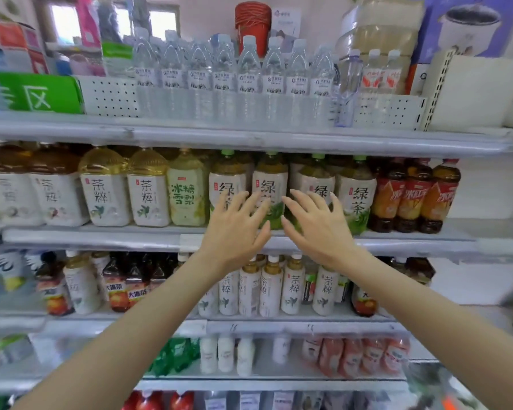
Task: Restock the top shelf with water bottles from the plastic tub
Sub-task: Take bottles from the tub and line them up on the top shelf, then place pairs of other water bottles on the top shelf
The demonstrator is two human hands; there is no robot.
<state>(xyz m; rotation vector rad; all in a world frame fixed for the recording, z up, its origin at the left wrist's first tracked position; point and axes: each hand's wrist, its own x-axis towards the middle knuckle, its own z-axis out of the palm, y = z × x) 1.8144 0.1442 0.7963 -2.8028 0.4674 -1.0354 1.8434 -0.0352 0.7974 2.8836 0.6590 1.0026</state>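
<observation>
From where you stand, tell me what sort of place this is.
Most likely a small grocery or convenience shop. Tiered metal shelves carry many copies of the same drinks: a row of water bottles on the top shelf, and green tea bottles with labels facing out below it.

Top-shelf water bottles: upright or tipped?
Upright: the water bottles stand in a row on the top shelf, caps up, labels level.

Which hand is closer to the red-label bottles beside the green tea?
Right. The right hand is a little left of the red-label bottles, in front of the green tea bottles. The left hand is farther left still.
</observation>
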